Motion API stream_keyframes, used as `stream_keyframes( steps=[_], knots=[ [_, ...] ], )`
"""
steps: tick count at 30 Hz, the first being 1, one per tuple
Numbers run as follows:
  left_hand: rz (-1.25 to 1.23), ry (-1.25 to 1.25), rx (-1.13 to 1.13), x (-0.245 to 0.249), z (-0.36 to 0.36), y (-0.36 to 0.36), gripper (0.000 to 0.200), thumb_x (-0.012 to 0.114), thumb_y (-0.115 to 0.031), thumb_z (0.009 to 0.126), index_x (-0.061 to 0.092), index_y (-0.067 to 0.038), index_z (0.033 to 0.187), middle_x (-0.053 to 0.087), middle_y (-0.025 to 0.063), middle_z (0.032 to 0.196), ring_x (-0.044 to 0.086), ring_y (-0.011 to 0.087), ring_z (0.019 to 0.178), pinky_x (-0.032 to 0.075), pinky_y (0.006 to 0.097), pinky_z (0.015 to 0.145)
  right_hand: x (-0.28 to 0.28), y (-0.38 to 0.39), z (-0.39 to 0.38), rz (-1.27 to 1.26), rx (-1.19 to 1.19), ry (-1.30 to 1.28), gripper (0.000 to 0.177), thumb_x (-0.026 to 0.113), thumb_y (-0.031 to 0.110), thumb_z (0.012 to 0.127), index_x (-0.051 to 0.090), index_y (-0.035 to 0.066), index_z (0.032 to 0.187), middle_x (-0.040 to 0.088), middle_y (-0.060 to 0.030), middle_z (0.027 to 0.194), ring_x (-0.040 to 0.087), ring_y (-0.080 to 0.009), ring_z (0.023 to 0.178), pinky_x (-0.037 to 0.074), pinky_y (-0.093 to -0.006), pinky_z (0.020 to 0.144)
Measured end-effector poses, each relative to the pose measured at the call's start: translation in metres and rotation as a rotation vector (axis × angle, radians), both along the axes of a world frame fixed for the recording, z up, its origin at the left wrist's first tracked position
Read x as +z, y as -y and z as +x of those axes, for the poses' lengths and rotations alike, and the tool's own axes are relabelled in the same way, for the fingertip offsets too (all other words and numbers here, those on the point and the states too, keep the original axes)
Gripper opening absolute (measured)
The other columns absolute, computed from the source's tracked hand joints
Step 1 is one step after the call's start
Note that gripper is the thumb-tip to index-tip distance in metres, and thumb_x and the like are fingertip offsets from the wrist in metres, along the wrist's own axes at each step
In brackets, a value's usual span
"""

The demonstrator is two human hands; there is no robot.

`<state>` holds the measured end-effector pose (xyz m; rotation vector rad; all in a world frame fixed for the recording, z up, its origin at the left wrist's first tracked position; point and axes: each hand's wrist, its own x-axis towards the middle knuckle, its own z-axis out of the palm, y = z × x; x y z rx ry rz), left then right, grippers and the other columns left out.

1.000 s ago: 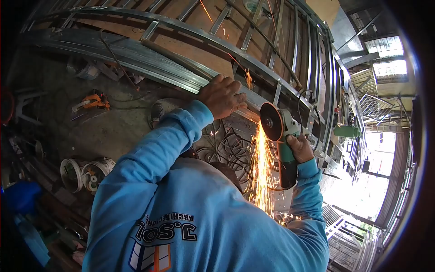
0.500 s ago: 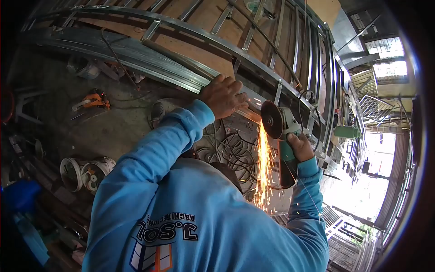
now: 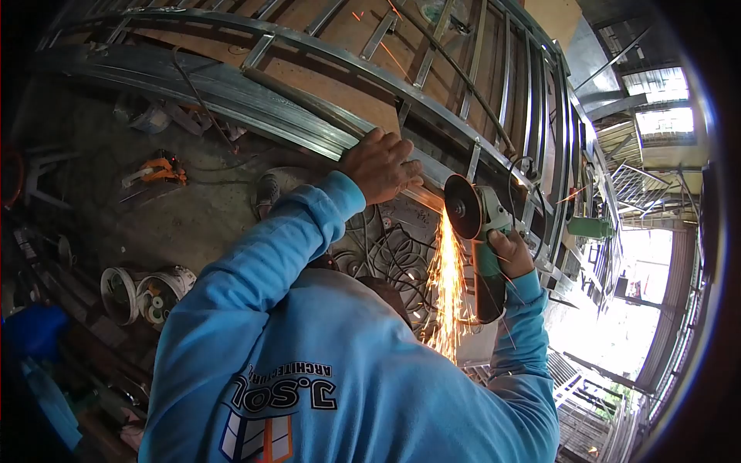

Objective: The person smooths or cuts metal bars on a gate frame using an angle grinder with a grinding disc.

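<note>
My right hand (image 3: 511, 252) grips an angle grinder (image 3: 488, 274) with a green body and a silver head. Its dark cutting disc (image 3: 461, 207) meets the end area of a stack of shiny metal bars (image 3: 301, 137). A stream of orange sparks (image 3: 445, 297) pours down from the contact. Just left of the disc, my left hand (image 3: 380, 166) lies over the bars with its fingers curled around their upper side; the thumb and the underside of the grip are hidden.
Behind the bars stretches a welded metal frame (image 3: 340, 48) with many crosspieces. Coiled cables (image 3: 397, 258) lie on the floor under the cut. Two buckets (image 3: 164, 289) stand at the left, an orange tool (image 3: 160, 170) on the floor beyond them. A green object (image 3: 590, 227) sits at the right.
The spark stream has shifted shape, and stray sparks now show over the frame at the top. Both hands and the grinder have stayed nearly in place.
</note>
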<state>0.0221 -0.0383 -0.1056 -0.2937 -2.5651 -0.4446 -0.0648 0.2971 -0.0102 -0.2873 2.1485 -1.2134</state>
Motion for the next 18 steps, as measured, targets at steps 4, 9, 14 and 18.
stream_keyframes(
  steps=[4,9,14,18],
  knots=[
    [-0.003,0.011,-0.002,0.0002,0.001,0.0,0.027,0.062,-0.044,0.09,0.072,-0.023,0.104,0.058,0.0054,0.1,0.055,0.0234,0.099,0.041,0.0402,0.09,0.0114,0.0066,-0.002,0.055,0.039,0.015,0.06,0.076,0.04,0.089,0.057,0.001,0.13,0.067,-0.004,0.112,0.062,-0.0128,0.098,0.051,-0.0278,0.086],
    [-0.001,-0.01,0.01,-0.0007,-0.0007,-0.001,0.027,0.063,-0.044,0.089,0.072,-0.023,0.103,0.058,0.0051,0.099,0.055,0.023,0.098,0.041,0.0399,0.089,0.0042,0.0003,-0.0054,0.082,0.067,-0.028,0.058,0.073,0.043,0.091,0.058,0.002,0.129,0.067,-0.0037,0.111,0.062,-0.0116,0.096,0.051,-0.0276,0.085],
    [-0.018,0.007,0.004,-0.0003,-0.0004,-0.0005,0.028,0.064,-0.045,0.088,0.072,-0.022,0.104,0.058,0.0051,0.098,0.056,0.0228,0.098,0.042,0.0402,0.089,0.0113,0.0099,0.0018,0.002,0.027,0.03,0.055,0.072,0.041,0.092,0.058,0.002,0.128,0.068,-0.0039,0.11,0.062,-0.0111,0.096,0.051,-0.0276,0.084],
    [-0.009,-0.025,0.0,0.001,0.0002,0.0002,0.03,0.065,-0.045,0.088,0.072,-0.021,0.104,0.058,0.0053,0.098,0.056,0.0233,0.097,0.042,0.0403,0.088,0.0076,0.0011,-0.0052,0.075,0.056,0.019,0.056,0.073,0.042,0.091,0.059,0.002,0.128,0.068,-0.0042,0.11,0.062,-0.0114,0.095,0.051,-0.028,0.084]
  ],
)
